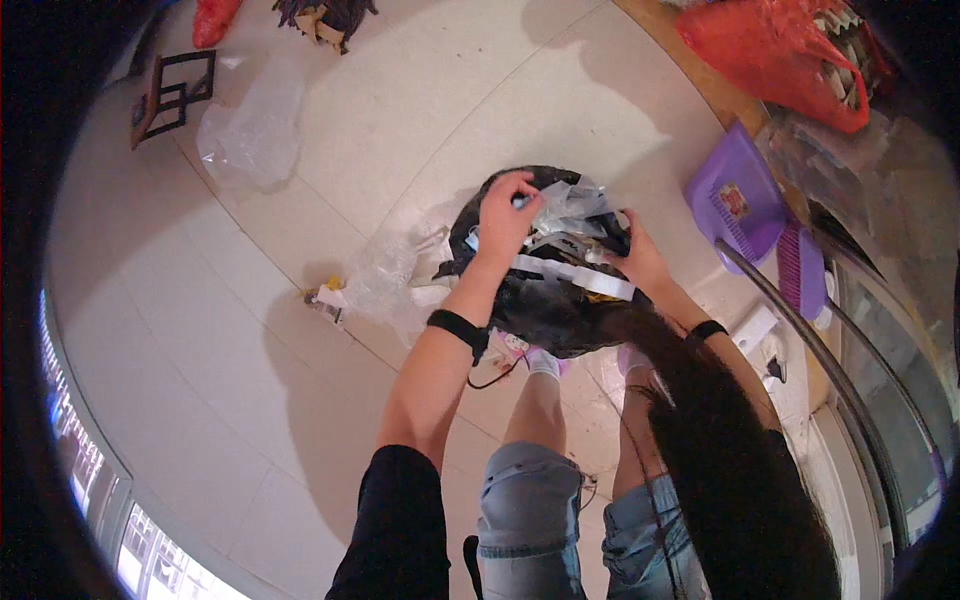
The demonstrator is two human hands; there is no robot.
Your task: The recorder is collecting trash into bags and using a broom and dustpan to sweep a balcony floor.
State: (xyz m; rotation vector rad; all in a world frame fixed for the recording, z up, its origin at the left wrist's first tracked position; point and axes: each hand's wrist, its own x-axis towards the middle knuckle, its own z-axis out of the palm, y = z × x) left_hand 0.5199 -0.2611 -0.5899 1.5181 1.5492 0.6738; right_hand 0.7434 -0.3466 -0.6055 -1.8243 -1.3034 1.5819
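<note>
A black plastic bag (555, 315) filled with rubbish sits on the floor before my feet, its mouth spread open. Over its left side is my left hand (508, 214), fingers curled beside a crumpled clear plastic wrapper (574, 206); whether they pinch it is unclear. My right hand (646, 259) grips the bag's right rim, thumb towards the inside. Across the near part of the opening lies a white strip (607, 283). Other scraps fill the bag, too jumbled to name. Long dark hair hangs over the right forearm and partly covers the bag's near right side.
Clear plastic wrap (379, 281) and a small torn packet (328, 300) lie left of the bag. To the right are a purple dustpan (731, 187) and purple broom (801, 262). A red plastic bag (780, 60), another clear bag (255, 135) and dark frames (169, 97) lie farther off.
</note>
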